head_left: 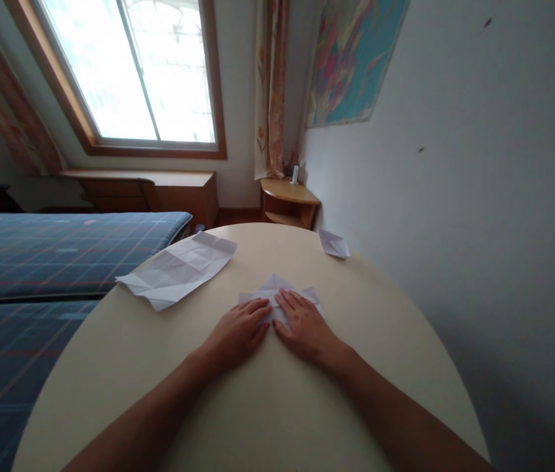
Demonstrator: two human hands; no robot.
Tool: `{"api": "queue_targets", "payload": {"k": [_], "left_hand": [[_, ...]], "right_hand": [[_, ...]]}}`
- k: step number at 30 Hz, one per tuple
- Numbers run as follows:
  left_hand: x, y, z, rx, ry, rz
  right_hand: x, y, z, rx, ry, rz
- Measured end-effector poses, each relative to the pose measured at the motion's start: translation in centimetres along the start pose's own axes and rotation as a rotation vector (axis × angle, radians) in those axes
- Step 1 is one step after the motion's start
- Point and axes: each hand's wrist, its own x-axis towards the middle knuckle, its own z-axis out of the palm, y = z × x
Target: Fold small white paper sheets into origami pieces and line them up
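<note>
A folded sheet of white paper (273, 283) lies on the round cream table (277, 406), with a pointed flap at its far side and corners sticking out left and right. My left hand (243, 326) rests on its near left part, fingers stretched out over the paper. Flat on the right part lies my right hand (303, 322), its fingers spread and pointing up and to the left. The two hands' fingertips are close together near the paper's middle. Both palms cover much of the near edge, so the folds there are hidden.
A creased, unfolded white sheet (184, 265) lies at the table's left edge. A small folded paper piece (334, 244) sits at the far right edge. A bed with a blue plaid mattress (61, 249) stands left, a wall (454, 196) right, a corner shelf (290, 191) beyond.
</note>
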Motion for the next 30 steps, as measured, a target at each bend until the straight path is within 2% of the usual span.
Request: {"api": "queue_targets", "payload": {"k": [4, 11, 15, 20, 23, 25, 28, 30], "left_hand": [[0.0, 0.1, 0.0, 0.022, -0.005, -0.023], [0.1, 0.1, -0.1, 0.091, -0.021, -0.192], [0.1, 0.1, -0.1, 0.117, -0.026, -0.232], [0.1, 0.0, -0.4, 0.116, 0.025, -0.196], [0.0, -0.1, -0.6, 0.102, 0.036, -0.107], [0.0, -0.1, -0.7, 0.062, 0.026, -0.04], [-0.1, -0.1, -0.7, -0.009, 0.002, 0.025], [-0.1, -0.1, -0.6, -0.029, -0.003, 0.041]], "right_hand": [[-0.1, 0.2, -0.1, 0.005, -0.056, -0.021], [0.0, 0.6, -0.3, -0.017, -0.08, 0.11], [0.1, 0.7, -0.4, -0.031, -0.042, 0.154], [0.0, -0.1, -1.4, -0.059, 0.055, 0.177], [-0.1, -0.5, -1.9, -0.06, 0.124, 0.14], [-0.1, -0.5, -1.8, -0.023, 0.129, 0.052], [-0.1, -0.2, -1.0, 0.028, 0.04, -0.103], [-0.1, 0.1, -0.4, 0.027, -0.038, -0.134]]}}
